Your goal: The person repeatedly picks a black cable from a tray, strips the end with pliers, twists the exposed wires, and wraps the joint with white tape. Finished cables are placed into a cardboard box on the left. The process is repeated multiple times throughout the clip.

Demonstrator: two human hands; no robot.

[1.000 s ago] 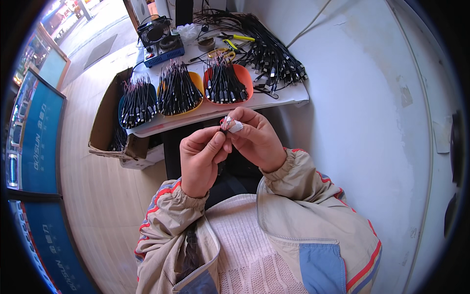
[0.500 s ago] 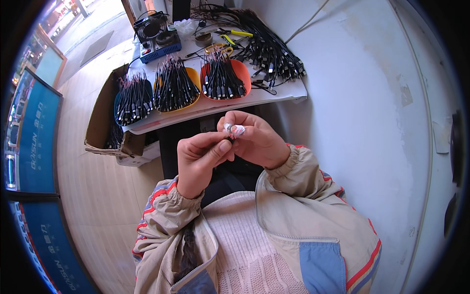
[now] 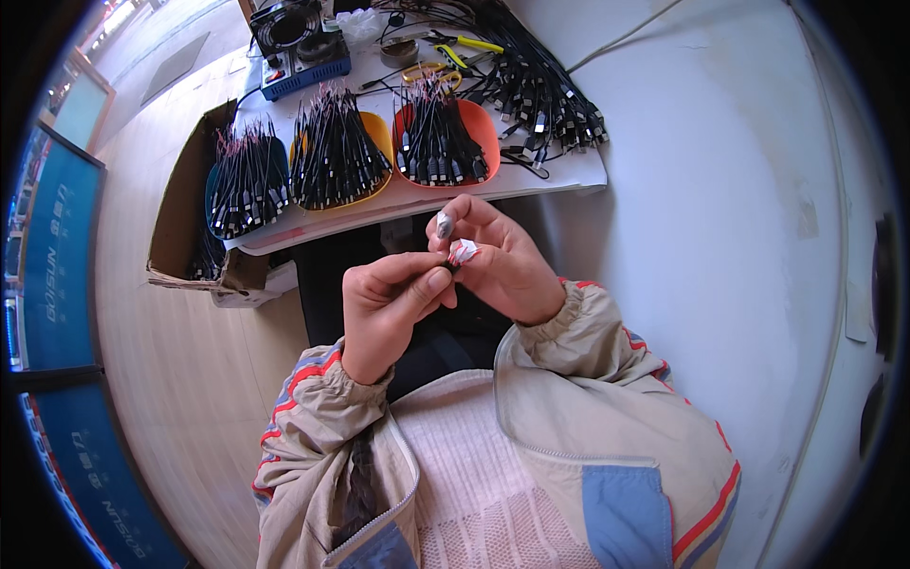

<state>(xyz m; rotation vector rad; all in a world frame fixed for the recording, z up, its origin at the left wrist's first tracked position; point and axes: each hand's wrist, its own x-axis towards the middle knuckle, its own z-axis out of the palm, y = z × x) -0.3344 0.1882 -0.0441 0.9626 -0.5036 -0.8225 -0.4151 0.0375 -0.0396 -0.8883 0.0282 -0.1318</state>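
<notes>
In front of my chest, my left hand [image 3: 396, 303] pinches a short black cable [image 3: 450, 269] between thumb and forefinger. Fine reddish wires show at its end; the rest of the cable is hidden by my fingers. My right hand [image 3: 507, 261] is just to the right, its forefinger and thumb parted. White wrapping covers the tip of the right thumb [image 3: 463, 251], and a white and grey covering [image 3: 444, 225] is on the right forefinger. The right thumb lies close beside the wires; whether it touches them I cannot tell.
On the white table [image 3: 559, 174] stand a blue bin [image 3: 210, 194], a yellow bin [image 3: 377, 142] and an orange bin [image 3: 481, 128], full of black cables. Behind are a soldering station [image 3: 305, 76], pliers [image 3: 450, 55] and a cable pile [image 3: 545, 90]. A cardboard box [image 3: 180, 204] stands left; a wall rises right.
My right forefinger has lifted away from the thumb and the wires, opening a gap. The left hand keeps its pinch on the cable. The view has shifted slightly.
</notes>
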